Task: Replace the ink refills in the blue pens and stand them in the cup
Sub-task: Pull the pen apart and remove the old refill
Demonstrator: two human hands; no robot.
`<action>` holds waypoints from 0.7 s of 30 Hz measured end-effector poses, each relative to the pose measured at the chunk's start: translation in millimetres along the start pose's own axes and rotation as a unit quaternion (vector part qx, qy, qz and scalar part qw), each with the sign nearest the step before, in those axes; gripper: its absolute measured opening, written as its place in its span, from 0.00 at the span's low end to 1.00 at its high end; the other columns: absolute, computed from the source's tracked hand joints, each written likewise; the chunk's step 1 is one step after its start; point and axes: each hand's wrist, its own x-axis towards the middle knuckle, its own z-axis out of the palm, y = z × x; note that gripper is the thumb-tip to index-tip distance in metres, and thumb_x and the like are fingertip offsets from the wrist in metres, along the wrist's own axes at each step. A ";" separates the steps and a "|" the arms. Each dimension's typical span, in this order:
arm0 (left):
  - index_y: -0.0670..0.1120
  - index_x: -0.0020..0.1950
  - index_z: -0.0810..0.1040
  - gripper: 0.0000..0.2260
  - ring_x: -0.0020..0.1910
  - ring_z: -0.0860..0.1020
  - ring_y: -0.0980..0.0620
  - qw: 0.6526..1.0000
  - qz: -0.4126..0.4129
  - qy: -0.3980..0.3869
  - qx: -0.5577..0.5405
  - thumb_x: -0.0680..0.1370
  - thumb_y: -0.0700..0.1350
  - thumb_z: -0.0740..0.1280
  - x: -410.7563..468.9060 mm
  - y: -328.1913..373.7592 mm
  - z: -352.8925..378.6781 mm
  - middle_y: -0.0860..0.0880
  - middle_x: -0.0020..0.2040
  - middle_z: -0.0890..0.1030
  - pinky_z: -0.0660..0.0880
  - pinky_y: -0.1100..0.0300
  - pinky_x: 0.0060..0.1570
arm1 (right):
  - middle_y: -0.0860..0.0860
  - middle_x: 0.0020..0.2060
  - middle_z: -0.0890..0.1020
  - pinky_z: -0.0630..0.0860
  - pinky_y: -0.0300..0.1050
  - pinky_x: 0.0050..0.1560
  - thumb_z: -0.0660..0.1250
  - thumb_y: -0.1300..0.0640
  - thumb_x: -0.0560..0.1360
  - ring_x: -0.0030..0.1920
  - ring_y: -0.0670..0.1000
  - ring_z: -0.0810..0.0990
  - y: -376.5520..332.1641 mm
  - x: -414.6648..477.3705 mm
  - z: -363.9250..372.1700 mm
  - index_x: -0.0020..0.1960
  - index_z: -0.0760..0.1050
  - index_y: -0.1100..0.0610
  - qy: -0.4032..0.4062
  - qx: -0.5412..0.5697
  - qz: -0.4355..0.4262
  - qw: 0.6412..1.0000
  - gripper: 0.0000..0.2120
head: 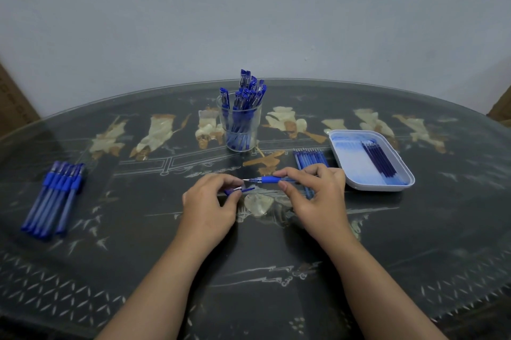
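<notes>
A clear plastic cup [240, 129] stands by the dark glass-topped worktop's [138, 256] far edge. Blue capped pens [55, 195] lie near the left edge and a white rectangular plastic tray [373, 188] near the right, with loose blue refills [311, 158] just beside its left.

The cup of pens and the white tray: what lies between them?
In the head view, a row of blue refills lies flat between the cup and the tray, nearer the tray.
</notes>
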 end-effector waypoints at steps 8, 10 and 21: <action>0.52 0.49 0.82 0.16 0.44 0.78 0.62 0.997 -0.014 0.033 -0.068 0.69 0.32 0.69 -2.1 2.9 -4.2 0.56 0.44 0.82 0.68 0.79 0.45 | 0.45 0.36 0.71 0.65 0.41 0.55 0.74 0.53 0.72 0.50 0.49 0.64 -0.9 -0.2 -0.4 0.48 0.78 0.32 0.004 0.001 0.010 1.000 0.16; 0.51 0.49 0.81 0.14 0.44 0.79 0.62 0.995 -0.040 0.032 -0.086 0.71 0.33 0.69 -1.9 3.9 -5.4 0.57 0.42 0.83 0.68 0.79 0.44 | 0.45 0.36 0.71 0.64 0.42 0.56 0.74 0.53 0.72 0.49 0.49 0.63 -0.9 -0.4 -0.4 0.48 0.77 0.30 0.002 -0.007 0.015 1.000 0.16; 0.57 0.42 0.79 0.15 0.49 0.77 0.63 0.999 -0.038 -0.005 -0.034 0.70 0.36 0.69 -1.1 1.1 -3.3 0.60 0.43 0.80 0.72 0.56 0.60 | 0.44 0.41 0.73 0.52 0.40 0.50 0.73 0.49 0.73 0.51 0.48 0.63 -3.0 0.6 -1.5 0.47 0.77 0.30 -0.014 -0.074 0.049 0.996 0.13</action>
